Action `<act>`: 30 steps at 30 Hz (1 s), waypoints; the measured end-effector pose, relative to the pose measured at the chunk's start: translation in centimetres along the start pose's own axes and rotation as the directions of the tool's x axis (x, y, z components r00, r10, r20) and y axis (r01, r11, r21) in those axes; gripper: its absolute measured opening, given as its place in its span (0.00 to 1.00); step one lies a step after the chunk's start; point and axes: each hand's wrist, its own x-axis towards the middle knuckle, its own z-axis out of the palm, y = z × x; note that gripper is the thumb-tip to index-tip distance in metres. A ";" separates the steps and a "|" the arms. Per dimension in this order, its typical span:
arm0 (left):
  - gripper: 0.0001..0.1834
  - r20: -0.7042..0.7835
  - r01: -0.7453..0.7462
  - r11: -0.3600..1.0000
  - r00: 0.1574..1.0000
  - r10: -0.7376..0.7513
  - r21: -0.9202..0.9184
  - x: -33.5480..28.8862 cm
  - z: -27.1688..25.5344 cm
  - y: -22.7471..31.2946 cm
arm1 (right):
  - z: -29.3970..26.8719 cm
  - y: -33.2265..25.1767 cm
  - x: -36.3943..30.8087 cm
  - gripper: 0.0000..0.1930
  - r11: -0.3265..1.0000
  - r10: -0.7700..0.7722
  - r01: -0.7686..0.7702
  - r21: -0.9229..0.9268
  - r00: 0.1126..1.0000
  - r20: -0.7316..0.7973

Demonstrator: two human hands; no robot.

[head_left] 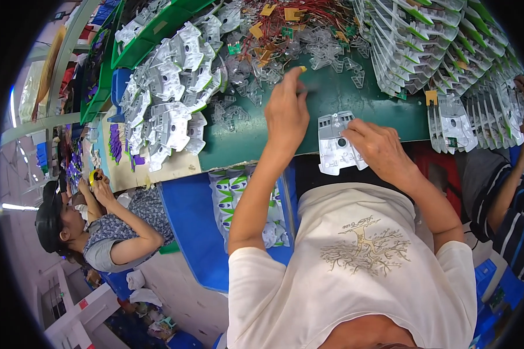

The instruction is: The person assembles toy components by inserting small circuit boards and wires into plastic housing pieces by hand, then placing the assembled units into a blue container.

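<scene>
My right hand (379, 146) is closed on the edge of a silver-grey plastic housing (333, 152). It holds the housing just off the bench's front edge, with the moulded inside facing up and a dark round spot in the middle. My left hand (286, 110) reaches out over the green bench top, fingers stretched forward and thumb apart, slightly blurred. A small yellow bit shows at its index fingertip; whether it is a finger cover or a loose piece I cannot make out. Just beyond that hand lies a heap of small clear plastic parts (321, 51).
Stacked silver housings with green edges (172, 87) stand at the left, more stacks (416, 43) at the right. Red wires with tan pieces (273, 26) lie at the back. A blue bin (186, 227) with bagged parts sits below the bench. Co-workers sit at both sides.
</scene>
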 end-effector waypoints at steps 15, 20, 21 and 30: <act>0.13 -0.006 -0.049 0.995 0.999 0.050 0.088 -6.4 -5.3 -0.2 | -0.3 0.3 0.2 0.12 0.999 -0.053 0.053 -0.005 0.998 -0.021; 0.14 0.107 -0.043 0.995 0.994 0.033 0.088 -6.6 -5.1 0.1 | -0.5 0.4 0.2 0.12 0.998 -0.059 0.058 -0.020 0.998 -0.014; 0.14 0.092 -0.094 0.995 0.991 0.093 0.013 -6.6 -4.9 0.5 | -0.5 0.5 0.3 0.12 0.997 -0.070 0.070 -0.030 0.998 0.005; 0.14 0.234 -0.408 0.911 0.882 0.410 -0.058 -6.0 -2.2 2.7 | 0.4 1.4 0.5 0.10 0.984 -0.176 0.174 -0.027 0.980 -0.091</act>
